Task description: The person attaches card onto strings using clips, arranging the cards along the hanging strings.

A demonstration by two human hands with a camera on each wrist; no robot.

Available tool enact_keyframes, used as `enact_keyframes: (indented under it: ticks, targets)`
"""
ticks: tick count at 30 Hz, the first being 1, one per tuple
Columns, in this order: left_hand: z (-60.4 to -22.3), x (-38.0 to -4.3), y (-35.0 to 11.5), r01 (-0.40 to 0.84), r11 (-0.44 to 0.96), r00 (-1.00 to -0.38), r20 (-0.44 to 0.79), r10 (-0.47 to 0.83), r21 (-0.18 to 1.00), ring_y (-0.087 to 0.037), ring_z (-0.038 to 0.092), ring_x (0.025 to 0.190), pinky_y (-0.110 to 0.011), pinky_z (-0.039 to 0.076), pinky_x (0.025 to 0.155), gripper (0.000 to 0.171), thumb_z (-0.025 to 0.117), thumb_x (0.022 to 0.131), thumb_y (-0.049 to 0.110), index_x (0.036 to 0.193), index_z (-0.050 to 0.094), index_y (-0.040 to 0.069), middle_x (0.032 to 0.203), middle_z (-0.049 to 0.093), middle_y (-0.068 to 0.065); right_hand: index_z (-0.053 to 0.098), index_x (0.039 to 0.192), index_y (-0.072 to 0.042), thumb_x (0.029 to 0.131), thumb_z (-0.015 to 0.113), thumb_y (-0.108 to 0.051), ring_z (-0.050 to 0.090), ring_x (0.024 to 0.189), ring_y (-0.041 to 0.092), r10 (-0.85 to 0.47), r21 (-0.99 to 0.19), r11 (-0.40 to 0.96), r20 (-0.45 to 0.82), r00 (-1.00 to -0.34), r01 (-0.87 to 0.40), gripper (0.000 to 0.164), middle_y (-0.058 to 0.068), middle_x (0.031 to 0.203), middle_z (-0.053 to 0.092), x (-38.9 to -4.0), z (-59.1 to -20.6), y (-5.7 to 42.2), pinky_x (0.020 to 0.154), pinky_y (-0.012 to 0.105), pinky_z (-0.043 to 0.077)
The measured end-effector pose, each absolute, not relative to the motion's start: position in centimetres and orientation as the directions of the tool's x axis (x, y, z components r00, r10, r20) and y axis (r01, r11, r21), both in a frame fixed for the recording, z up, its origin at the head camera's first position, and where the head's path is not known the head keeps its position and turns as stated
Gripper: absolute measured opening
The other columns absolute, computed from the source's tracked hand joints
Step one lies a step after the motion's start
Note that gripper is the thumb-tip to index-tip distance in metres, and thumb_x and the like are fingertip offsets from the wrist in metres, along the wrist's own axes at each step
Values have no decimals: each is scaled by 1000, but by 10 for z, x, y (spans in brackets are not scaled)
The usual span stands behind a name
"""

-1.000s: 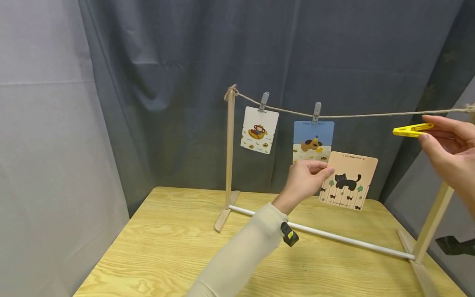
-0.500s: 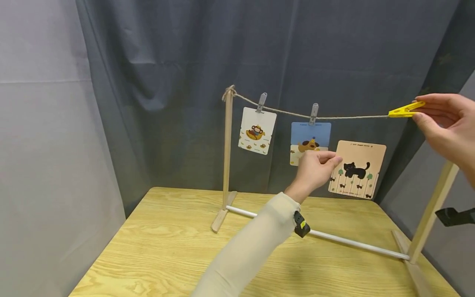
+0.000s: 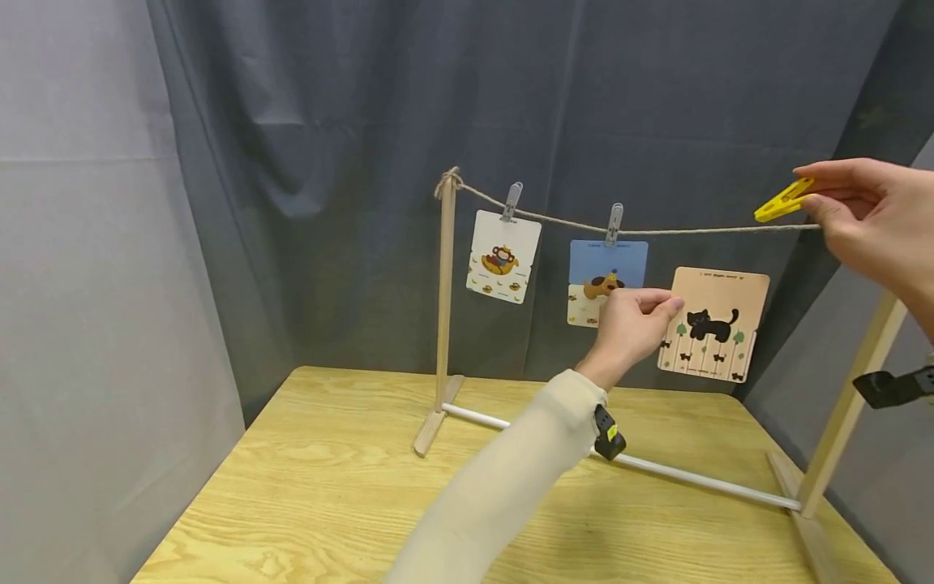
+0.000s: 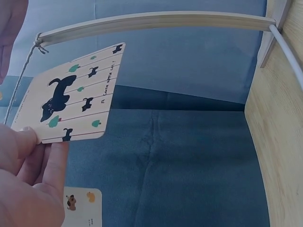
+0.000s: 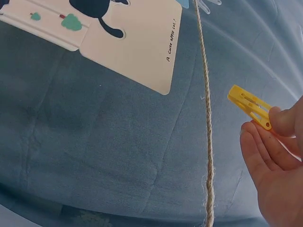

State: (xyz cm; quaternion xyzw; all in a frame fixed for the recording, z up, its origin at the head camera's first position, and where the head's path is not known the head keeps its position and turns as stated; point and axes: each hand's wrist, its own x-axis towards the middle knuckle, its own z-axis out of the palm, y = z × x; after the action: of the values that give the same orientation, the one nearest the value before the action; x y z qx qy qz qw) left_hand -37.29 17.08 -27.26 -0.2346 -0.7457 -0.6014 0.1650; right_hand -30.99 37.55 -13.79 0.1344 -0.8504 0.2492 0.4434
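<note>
My left hand [image 3: 633, 326] pinches the left edge of a peach card [image 3: 713, 324] with a black cat on it, just under the twine line [image 3: 700, 231]. In the left wrist view, the thumb and fingers grip that cat card [image 4: 71, 97] near a corner. Above the line, toward the right, my right hand [image 3: 876, 215] holds a yellow clothespin [image 3: 784, 200] by its handle end between thumb and fingers. The right wrist view has the clothespin [image 5: 250, 105] apart from the twine [image 5: 207, 113], with its tip pointing toward it.
A white monkey card [image 3: 503, 258] and a blue dog card [image 3: 607, 261] hang from the line by grey clothespins; my left hand partly covers the dog card. Wooden posts [image 3: 445, 300] hold the twine, joined low by a white bar [image 3: 700, 478] over the wood-grain table [image 3: 306, 487].
The cat card has moved up and right with my left hand, closer to the line. My right hand has raised the clothespin from below the line to above it, tilting it tip-down.
</note>
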Motion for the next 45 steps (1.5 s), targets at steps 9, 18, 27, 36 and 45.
enact_keyframes:
  ticks: [9, 18, 27, 36, 45]
  targets:
    - [-264, -375, 187, 523, 190, -852, 510, 116, 831, 10, 64, 82, -12, 51, 69, 15, 74, 97, 34, 107, 84, 27, 95, 78, 18, 63, 132, 8, 104, 57, -5, 45, 71, -12, -16, -300, 868, 779, -626, -396, 32, -36, 90, 44, -319, -125, 380, 64, 0, 36]
    - [-260, -377, 197, 486, 209, -873, 481, 77, 849, 10, 63, 76, -14, 51, 67, 13, 75, 96, 36, 103, 84, 29, 89, 77, 20, 69, 121, 5, 101, 62, -9, 46, 64, -7, -34, -264, 909, 725, -688, -324, 26, -21, 84, 59, -324, -116, 378, 54, 8, 38]
    - [-259, -379, 202, 463, 198, -883, 468, 22, 864, 11, 59, 67, -13, 49, 63, 12, 76, 96, 37, 101, 84, 31, 81, 75, 21, 74, 111, -2, 97, 67, -11, 50, 65, 3, -18, -259, 923, 710, -704, -285, 18, -36, 72, 52, -325, -108, 372, 50, 16, 41]
    - [-256, -381, 201, 466, 171, -882, 472, 6, 868, 12, 58, 63, -12, 48, 62, 10, 76, 95, 34, 100, 85, 30, 79, 76, 20, 77, 103, -3, 95, 67, -13, 51, 65, -3, -24, -263, 923, 691, -722, -281, 16, -40, 68, 50, -332, -104, 371, 52, 16, 42]
    - [-254, -379, 202, 456, 146, -888, 460, 7, 878, 11, 59, 61, -13, 48, 60, 11, 77, 95, 35, 101, 85, 29, 82, 76, 19, 78, 102, -1, 94, 70, -10, 53, 62, 1, -37, -251, 932, 652, -757, -262, 15, -8, 75, 72, -337, -103, 370, 49, 18, 44]
